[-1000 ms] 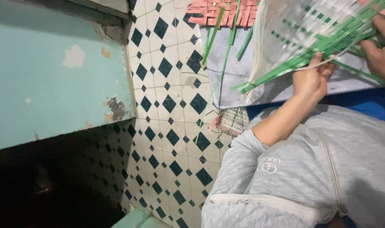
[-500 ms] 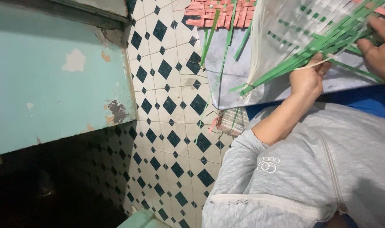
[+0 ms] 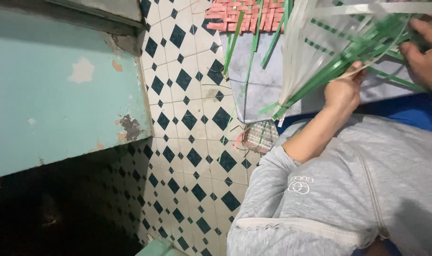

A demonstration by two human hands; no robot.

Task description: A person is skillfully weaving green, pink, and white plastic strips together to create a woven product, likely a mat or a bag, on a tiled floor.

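A half-woven piece of white and green plastic strips (image 3: 329, 38) stands in front of me at the upper right. My left hand (image 3: 341, 91) is closed around a bundle of loose green strips (image 3: 315, 83) at the piece's lower edge. My right hand (image 3: 427, 57) rests on the weave at the right edge of view, fingers pressed onto the green strips there; part of that hand is cut off by the frame. My left forearm comes out of a grey sleeve (image 3: 282, 175).
A pink woven mat (image 3: 244, 14) lies at the top on a grey sheet (image 3: 258, 90). The floor (image 3: 187, 123) has white tiles with dark diamonds. A teal wall with chipped paint (image 3: 59, 95) fills the left. A small woven scrap (image 3: 258, 137) lies on the tiles.
My left hand has shifted slightly up along the green strips. My right hand has moved a little further in over the weave.
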